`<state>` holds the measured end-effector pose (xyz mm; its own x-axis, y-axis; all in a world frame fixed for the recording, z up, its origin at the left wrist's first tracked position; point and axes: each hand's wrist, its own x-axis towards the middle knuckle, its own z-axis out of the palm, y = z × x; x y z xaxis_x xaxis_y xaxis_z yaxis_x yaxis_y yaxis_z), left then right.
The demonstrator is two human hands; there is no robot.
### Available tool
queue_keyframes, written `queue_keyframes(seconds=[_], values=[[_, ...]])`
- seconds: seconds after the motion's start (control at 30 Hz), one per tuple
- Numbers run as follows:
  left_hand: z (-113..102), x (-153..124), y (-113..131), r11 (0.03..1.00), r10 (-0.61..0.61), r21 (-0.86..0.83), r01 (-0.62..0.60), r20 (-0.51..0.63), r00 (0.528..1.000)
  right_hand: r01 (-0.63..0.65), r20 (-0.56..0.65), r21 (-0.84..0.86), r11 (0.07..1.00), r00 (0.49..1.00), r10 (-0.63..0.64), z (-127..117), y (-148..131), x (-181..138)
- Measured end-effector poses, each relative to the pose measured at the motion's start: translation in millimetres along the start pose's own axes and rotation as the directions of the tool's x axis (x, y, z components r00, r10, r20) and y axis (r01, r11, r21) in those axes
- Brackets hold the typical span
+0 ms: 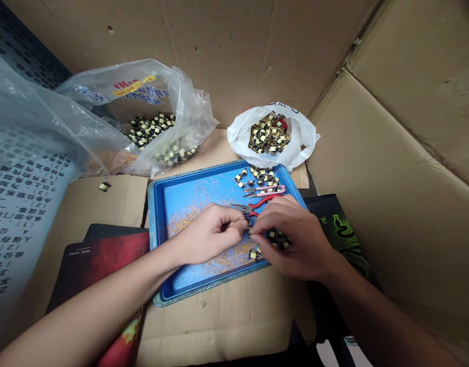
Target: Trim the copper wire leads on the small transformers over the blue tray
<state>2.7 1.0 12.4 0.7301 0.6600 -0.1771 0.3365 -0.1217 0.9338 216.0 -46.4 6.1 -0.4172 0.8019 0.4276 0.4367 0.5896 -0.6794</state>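
Over the blue tray [163, 290], my left hand [215, 232] and my right hand [295, 239] meet fingertip to fingertip. A small dark wire-wound transformer [249, 227], mostly covered by the fingers, shows between them. My right thumb and forefinger close on it. The left thumb and forefinger are pinched together at its side; what they grip is too small to make out. Beyond the right hand lie red-handled pliers [244, 208] and pink thread snips [265, 190]. Transformers with yellow tape lie in a far group [267, 176] and under the right hand [254, 254].
Copper-coloured wire clippings [184, 219] litter the tray. Behind it stand a clear plastic bag [192, 112] and a white bag [238, 135], both holding many transformers. One loose transformer [104, 186] lies on cardboard at left. Cardboard walls [226, 51] rise behind and at right.
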Motion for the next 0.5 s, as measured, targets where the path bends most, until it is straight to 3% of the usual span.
queue_keyframes(seconds=[0.27,0.5], values=[[-0.8,-1.2,-1.5,0.99,0.055,-0.131,-0.056,-0.013,0.998,-0.075,-0.011,0.091,0.993,0.997,0.076,-3.0,0.2,3.7],[-0.3,-3.1,-3.9,0.962,0.046,-0.269,-0.047,-0.01,0.999,-0.037,-0.033,0.104,0.994,0.999,0.04,4.7,0.0,3.0]])
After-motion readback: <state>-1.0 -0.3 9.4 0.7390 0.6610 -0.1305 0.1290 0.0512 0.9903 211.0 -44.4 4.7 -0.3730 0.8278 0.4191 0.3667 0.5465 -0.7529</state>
